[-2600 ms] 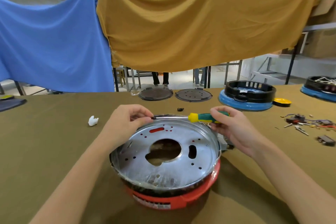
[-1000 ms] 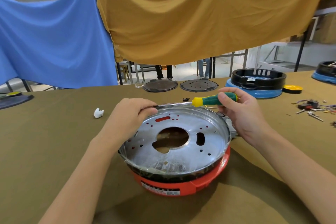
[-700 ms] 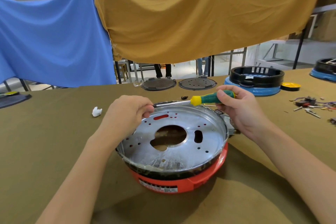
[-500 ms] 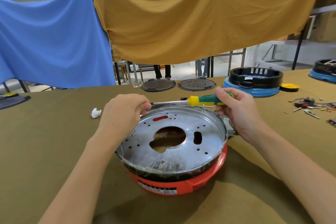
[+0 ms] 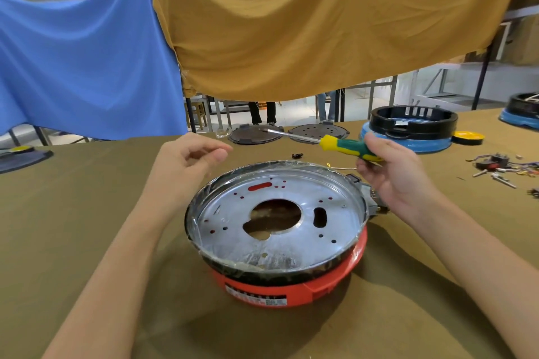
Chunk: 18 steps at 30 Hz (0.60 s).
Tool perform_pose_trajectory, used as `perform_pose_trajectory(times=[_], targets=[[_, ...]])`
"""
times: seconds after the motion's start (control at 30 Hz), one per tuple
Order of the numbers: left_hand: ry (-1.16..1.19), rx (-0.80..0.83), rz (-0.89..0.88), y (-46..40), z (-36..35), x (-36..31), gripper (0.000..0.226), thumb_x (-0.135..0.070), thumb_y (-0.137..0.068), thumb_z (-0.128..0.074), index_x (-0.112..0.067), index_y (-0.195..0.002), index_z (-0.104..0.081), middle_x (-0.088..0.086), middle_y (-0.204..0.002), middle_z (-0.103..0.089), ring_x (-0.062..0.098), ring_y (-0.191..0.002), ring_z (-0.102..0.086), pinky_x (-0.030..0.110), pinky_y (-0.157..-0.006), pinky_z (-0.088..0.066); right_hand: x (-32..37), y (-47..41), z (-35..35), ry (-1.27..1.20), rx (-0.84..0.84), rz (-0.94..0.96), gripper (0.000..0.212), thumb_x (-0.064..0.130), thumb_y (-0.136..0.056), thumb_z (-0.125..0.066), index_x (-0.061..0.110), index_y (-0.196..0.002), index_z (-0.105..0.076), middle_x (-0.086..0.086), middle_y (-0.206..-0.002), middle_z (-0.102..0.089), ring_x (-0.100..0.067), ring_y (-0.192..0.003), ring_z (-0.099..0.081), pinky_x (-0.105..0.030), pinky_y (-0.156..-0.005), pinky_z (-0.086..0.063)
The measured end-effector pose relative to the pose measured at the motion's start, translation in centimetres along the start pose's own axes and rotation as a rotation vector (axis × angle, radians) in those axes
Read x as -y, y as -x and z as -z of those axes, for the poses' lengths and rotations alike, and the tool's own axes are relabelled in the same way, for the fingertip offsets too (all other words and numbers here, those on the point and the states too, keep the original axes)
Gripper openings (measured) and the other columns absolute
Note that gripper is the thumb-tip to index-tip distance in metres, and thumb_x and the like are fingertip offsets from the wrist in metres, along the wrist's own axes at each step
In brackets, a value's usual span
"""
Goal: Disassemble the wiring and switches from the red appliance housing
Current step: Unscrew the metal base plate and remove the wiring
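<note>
screwdriver (image 5: 347, 146) gripped in right hand (image 5: 393, 178) above housing (image 5: 291, 285)

— What is the surface (image 5: 73, 213) covered with?

— A matt olive-brown cloth, slightly coarse, creased near the front edge.

— And the red appliance housing (image 5: 291, 290)?

— Smooth, glossy red plastic with a printed paper-like label on its front. On top sits a shiny metal plate (image 5: 280, 213), punched with holes, under a wrinkled clear film at the rim.

— The screwdriver (image 5: 329, 141)?

— Polished metal shaft, green and yellow plastic handle with a slight sheen.

— Toward the far edge?

— Two dull dark discs (image 5: 287, 134), and hanging blue cloth (image 5: 81, 61) and mustard cloth (image 5: 306, 23), both soft and matt.
</note>
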State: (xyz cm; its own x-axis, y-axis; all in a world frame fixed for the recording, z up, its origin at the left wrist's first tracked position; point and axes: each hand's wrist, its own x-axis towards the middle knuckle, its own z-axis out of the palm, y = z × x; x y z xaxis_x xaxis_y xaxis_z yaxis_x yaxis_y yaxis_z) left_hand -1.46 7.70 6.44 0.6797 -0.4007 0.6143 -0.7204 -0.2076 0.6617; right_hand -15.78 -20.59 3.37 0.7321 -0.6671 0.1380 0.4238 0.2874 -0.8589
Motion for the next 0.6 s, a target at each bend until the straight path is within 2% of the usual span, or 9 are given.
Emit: perform_pose_trajectory(times=[0.07,0.2,0.3,0.37,0.43,0.53,0.6], targets=[[0.128,0.076,0.028,0.3,-0.1,-0.5,0.024,-0.018,-0.094,-0.066,-0.04,-0.094,-0.078,-0.016,-0.095,-0.072,-0.003,-0.073,-0.059,0.012,-0.067,-0.049,-0.1,0.1,-0.3,-0.101,0.027,-0.11,0.016,0.015,-0.087,-0.072,0.008,-0.1,-0.066,-0.009,-0.1,-0.063,-0.018,-0.078,-0.065,-0.022,-0.063,-0.056],[0.212,0.176,0.034,0.6,-0.1,-0.8,0.023,-0.022,-0.094,-0.065,-0.037,-0.106,-0.077,-0.007,-0.088,-0.073,0.004,-0.068,-0.058,0.012,-0.073,-0.051,0.5,0.5,0.0,-0.263,0.186,-0.245,0.039,0.009,-0.076,-0.073,-0.002,-0.111,-0.064,-0.019,-0.108,-0.066,-0.024,-0.085,-0.073,-0.029,-0.072,-0.059],[0.23,0.222,0.044,0.7,-0.3,-1.1,0.022,-0.032,-0.089,-0.065,-0.04,-0.108,-0.075,-0.008,-0.087,-0.072,0.005,-0.07,-0.059,0.016,-0.076,-0.053,1.0,0.7,0.0,-0.329,0.339,-0.289,0.034,0.004,-0.08,-0.068,-0.008,-0.112,-0.068,-0.021,-0.107,-0.068,-0.027,-0.093,-0.071,-0.033,-0.076,-0.06],[0.257,0.258,0.042,0.7,-0.7,-1.3,0.025,-0.032,-0.086,-0.067,-0.037,-0.109,-0.075,-0.003,-0.092,-0.074,0.002,-0.074,-0.062,0.015,-0.073,-0.052,1.2,1.0,-0.1,-0.279,0.428,-0.294,0.038,0.002,-0.082,-0.063,-0.006,-0.118,-0.064,-0.018,-0.106,-0.068,-0.024,-0.088,-0.07,-0.032,-0.075,-0.06],[0.279,0.329,0.05,0.6,-1.2,-1.7,0.028,-0.026,-0.085,-0.071,-0.03,-0.112,-0.072,0.001,-0.095,-0.074,0.007,-0.082,-0.068,0.017,-0.071,-0.054,1.3,1.2,-0.3,-0.216,0.467,-0.288,0.043,0.0,-0.08,-0.059,-0.003,-0.123,-0.058,-0.011,-0.096,-0.064,-0.018,-0.076,-0.063,-0.027,-0.068,-0.058],[0.122,0.435,0.041,-0.6,-2.1,-3.1,0.028,-0.024,-0.085,-0.076,-0.026,-0.111,-0.066,-0.003,-0.095,-0.076,0.013,-0.088,-0.072,0.022,-0.078,-0.057,1.4,1.3,-0.5,-0.11,0.404,-0.239,0.028,0.002,-0.078,-0.061,0.01,-0.103,-0.054,-0.002,-0.078,-0.051,-0.01,-0.058,-0.049,-0.018,-0.051,-0.046],[0.035,0.49,0.004,-1.5,-3.0,-4.6,0.029,-0.029,-0.083,-0.079,-0.028,-0.108,-0.065,-0.009,-0.092,-0.077,0.007,-0.084,-0.073,0.015,-0.076,-0.055,1.5,1.6,-0.7,0.005,0.418,-0.181,0.023,0.008,-0.08,-0.068,0.016,-0.091,-0.05,0.001,-0.073,-0.049,-0.009,-0.054,-0.046,-0.016,-0.048,-0.043]])
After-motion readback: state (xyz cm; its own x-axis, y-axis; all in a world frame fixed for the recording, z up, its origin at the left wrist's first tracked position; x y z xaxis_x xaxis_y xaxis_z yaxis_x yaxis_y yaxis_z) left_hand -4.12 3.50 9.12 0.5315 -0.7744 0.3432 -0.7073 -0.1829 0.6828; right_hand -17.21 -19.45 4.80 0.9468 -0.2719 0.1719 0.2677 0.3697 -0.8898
